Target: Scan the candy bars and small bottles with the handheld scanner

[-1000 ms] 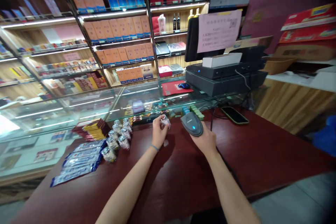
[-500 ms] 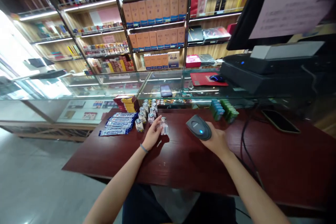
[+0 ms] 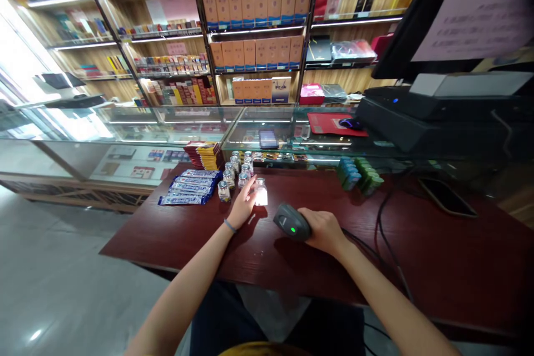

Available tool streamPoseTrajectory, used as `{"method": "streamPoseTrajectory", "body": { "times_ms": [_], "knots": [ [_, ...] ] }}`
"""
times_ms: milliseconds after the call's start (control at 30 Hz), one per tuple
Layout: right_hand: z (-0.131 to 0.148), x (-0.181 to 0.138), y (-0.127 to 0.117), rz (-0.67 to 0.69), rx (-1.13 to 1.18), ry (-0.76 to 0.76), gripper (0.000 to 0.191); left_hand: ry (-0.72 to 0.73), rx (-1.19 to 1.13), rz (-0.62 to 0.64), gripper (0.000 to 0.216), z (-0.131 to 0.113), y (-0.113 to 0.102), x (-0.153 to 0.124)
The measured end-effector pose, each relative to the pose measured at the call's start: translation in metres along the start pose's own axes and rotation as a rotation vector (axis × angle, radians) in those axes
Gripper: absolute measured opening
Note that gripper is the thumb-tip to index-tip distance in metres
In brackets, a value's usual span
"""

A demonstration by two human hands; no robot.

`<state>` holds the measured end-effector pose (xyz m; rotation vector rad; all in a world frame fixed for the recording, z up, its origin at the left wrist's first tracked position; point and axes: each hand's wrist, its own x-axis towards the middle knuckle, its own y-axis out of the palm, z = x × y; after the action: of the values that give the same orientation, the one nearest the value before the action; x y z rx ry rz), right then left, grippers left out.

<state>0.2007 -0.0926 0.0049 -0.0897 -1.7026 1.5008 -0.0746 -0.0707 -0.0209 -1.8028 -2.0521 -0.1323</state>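
Observation:
My right hand [image 3: 327, 230] is wrapped round the handle of a dark grey barcode scanner [image 3: 291, 222]. A green light glows on its top, and its head faces left and away from me. In front of it, a small clear bottle with a silvery cap [image 3: 261, 193] stands upright on the table, its side lit bright white. The fingers of my left hand [image 3: 243, 204] are curled against the bottle's left side; part of the grip is hidden. Close behind that hand stand several similar small bottles [image 3: 229, 176] in rows.
Blue-and-white packets [image 3: 189, 188] lie at the left, with stacked red and yellow packs [image 3: 204, 156] behind. Green and blue packs [image 3: 359, 174] and a phone [image 3: 447, 197] are at the right. A black cable [image 3: 380, 217] crosses the dark red table [image 3: 292, 272]. A glass counter [image 3: 287, 133] borders the back.
My right hand has brought the scanner left and nearer to me, turning it toward the bottle. Its light went from blue to green, and the bottle is now brightly lit. My left hand stays at the bottle.

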Motion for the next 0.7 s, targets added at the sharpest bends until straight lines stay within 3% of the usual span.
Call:
{"method": "streamPoseTrajectory", "body": {
  "times_ms": [133,233,333,433,533,700],
  "knots": [
    [-0.004,0.0,0.0,-0.051,-0.004,-0.011,0.039,-0.013,0.01,0.036,0.054,-0.003,0.002,-0.004],
    [-0.009,-0.002,0.001,-0.095,-0.028,-0.008,0.041,0.105,0.15,0.041,0.051,-0.017,0.003,-0.009],
    [-0.013,-0.002,-0.001,-0.125,-0.033,0.017,0.038,0.256,0.45,-0.051,0.043,-0.036,0.0,-0.014],
    [-0.016,-0.002,-0.003,-0.156,-0.028,0.036,0.034,0.273,0.64,-0.197,0.04,-0.046,-0.008,-0.019],
    [-0.016,-0.001,-0.004,-0.181,-0.027,0.022,0.034,0.236,0.703,-0.274,0.038,-0.041,-0.017,-0.025],
    [-0.014,-0.001,-0.003,-0.192,-0.033,-0.001,0.033,0.242,0.779,-0.28,0.038,-0.027,-0.026,-0.029]
  ]
}}
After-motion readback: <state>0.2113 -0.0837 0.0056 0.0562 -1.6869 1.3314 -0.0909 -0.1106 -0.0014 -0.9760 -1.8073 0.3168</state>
